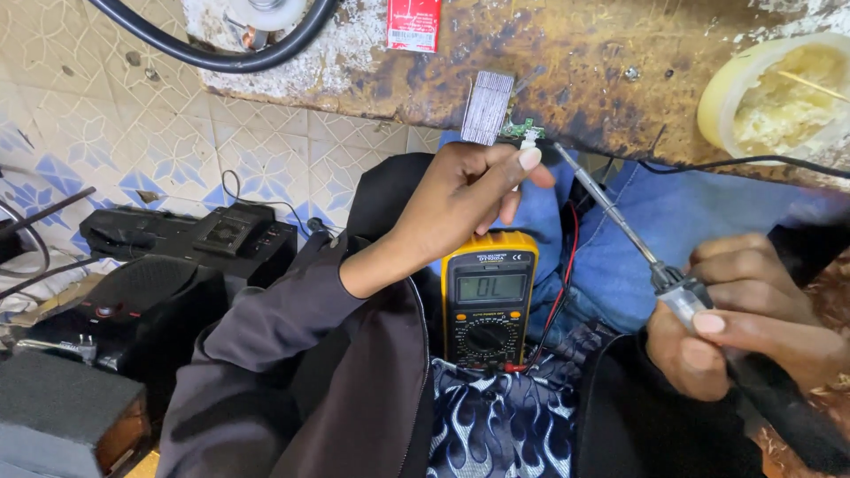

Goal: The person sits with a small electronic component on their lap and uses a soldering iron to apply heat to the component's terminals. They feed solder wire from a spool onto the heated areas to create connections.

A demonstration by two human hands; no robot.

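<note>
Red packet (pixel 413 24) with a white label strip along its lower edge, lying at the top edge of the worn wooden bench (pixel 575 71), partly cut off by the frame.

Yellow-cased meter (pixel 488 299) upright on the person's lap, below the left hand (pixel 460 199). Its screen (pixel 490 287) is a grey-green rectangle in a dark face, above a round dial.

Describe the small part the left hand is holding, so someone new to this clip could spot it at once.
Start at the scorched wooden bench edge across the top. Just below it, the left hand pinches a tiny green circuit board, with the soldering iron tip from the right hand meeting it. It is green, unlike the grey ribbed block beside it.
</note>
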